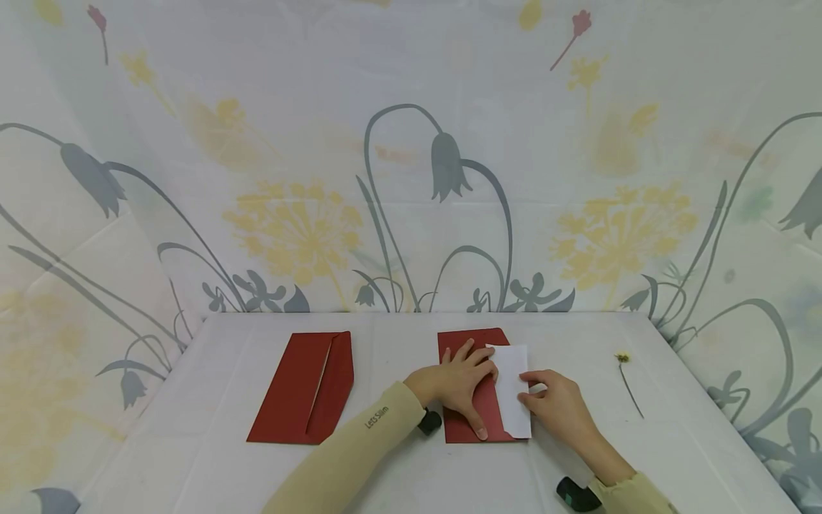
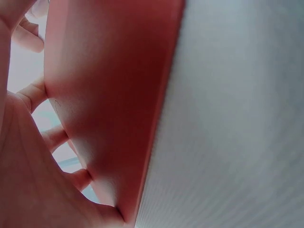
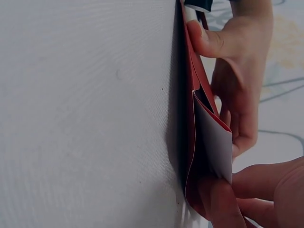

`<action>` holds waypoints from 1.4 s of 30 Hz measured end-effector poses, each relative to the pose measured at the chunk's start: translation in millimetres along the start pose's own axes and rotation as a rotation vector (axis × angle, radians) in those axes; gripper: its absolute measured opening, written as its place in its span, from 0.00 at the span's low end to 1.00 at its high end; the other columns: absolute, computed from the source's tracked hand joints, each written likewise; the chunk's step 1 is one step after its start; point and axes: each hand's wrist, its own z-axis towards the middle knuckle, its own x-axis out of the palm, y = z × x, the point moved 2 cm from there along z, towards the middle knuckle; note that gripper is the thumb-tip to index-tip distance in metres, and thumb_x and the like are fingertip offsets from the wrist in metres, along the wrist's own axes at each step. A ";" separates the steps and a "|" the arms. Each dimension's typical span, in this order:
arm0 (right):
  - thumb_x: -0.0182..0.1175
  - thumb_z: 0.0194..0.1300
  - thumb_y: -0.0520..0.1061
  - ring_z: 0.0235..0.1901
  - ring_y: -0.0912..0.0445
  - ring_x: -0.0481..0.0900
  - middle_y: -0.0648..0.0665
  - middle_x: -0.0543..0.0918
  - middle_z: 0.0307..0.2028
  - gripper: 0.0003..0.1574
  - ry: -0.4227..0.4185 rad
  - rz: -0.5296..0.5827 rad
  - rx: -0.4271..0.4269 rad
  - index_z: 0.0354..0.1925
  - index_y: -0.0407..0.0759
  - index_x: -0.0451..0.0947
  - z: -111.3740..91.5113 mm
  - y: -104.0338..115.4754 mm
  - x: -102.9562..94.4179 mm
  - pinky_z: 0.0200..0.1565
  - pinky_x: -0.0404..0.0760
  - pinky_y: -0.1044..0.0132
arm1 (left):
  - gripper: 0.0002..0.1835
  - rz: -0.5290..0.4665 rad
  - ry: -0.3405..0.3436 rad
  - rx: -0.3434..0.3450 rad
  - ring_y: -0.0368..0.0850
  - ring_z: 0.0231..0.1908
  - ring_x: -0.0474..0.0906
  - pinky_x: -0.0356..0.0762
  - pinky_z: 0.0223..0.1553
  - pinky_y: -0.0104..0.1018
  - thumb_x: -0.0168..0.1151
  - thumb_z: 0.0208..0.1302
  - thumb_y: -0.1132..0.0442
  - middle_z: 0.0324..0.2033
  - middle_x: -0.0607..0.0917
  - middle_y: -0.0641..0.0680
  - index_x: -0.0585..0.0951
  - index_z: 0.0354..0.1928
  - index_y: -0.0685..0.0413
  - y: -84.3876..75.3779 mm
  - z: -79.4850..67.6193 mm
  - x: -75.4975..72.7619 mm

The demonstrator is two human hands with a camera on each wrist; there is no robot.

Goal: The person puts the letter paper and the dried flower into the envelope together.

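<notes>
A red envelope [image 1: 461, 428] lies in the middle of the table, its pocket dark inside in the right wrist view. My left hand [image 1: 459, 382] rests on it with fingers and thumb spread, pressing the red paper. Along the envelope's right side stands out a white paper panel [image 1: 511, 392], with a thin red border in the right wrist view. I cannot tell whether it is the envelope's flap or a separate sheet. My right hand [image 1: 557, 405] pinches its right edge between thumb and fingers. The fingertips [image 3: 223, 202] are at the edge close over the pocket's mouth.
A second red envelope [image 1: 285, 400] lies to the left, with a long slanting seam. At the right is a small yellow flower [image 1: 623, 358] on a thin dark stem. The white table [image 1: 385, 485] meets a flower-printed cloth [image 1: 411, 235] behind and at the sides.
</notes>
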 end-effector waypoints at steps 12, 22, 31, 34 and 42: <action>0.67 0.53 0.39 0.31 0.56 0.82 0.43 0.80 0.39 0.20 0.047 0.055 -0.008 0.47 0.37 0.79 7.5 -3.0 9.7 0.29 0.79 0.68 | 0.44 0.004 -0.001 0.007 0.55 0.71 0.35 0.49 0.61 0.66 0.68 0.28 0.25 0.71 0.45 0.43 0.64 0.49 0.31 0.1 0.8 1.0; 0.67 0.53 0.37 0.29 0.58 0.82 0.43 0.81 0.36 0.20 0.100 0.195 0.003 0.46 0.36 0.79 13.0 -3.0 18.9 0.29 0.80 0.68 | 0.43 -0.007 -0.006 0.007 0.56 0.71 0.35 0.50 0.60 0.67 0.69 0.28 0.26 0.71 0.46 0.44 0.64 0.49 0.31 0.8 0.0 2.2; 0.65 0.55 0.37 0.28 0.57 0.81 0.43 0.84 0.34 0.18 0.175 0.249 0.022 0.46 0.35 0.78 16.6 1.5 22.2 0.31 0.81 0.65 | 0.44 0.016 -0.005 -0.010 0.56 0.71 0.36 0.51 0.60 0.67 0.68 0.29 0.26 0.71 0.46 0.43 0.65 0.51 0.31 -0.5 -0.4 1.6; 0.65 0.55 0.37 0.28 0.56 0.82 0.42 0.84 0.33 0.19 0.186 0.261 0.015 0.47 0.34 0.77 17.8 1.6 23.9 0.31 0.82 0.64 | 0.45 0.019 -0.004 -0.009 0.56 0.71 0.36 0.50 0.60 0.67 0.68 0.29 0.26 0.71 0.46 0.43 0.65 0.52 0.32 -0.8 -0.5 0.9; 0.64 0.55 0.36 0.30 0.57 0.81 0.43 0.82 0.37 0.17 0.168 0.244 0.004 0.45 0.34 0.78 21.5 1.4 29.8 0.32 0.82 0.65 | 0.44 0.018 -0.014 0.000 0.56 0.71 0.36 0.51 0.60 0.66 0.68 0.29 0.25 0.71 0.46 0.43 0.65 0.49 0.33 -0.5 -0.9 0.1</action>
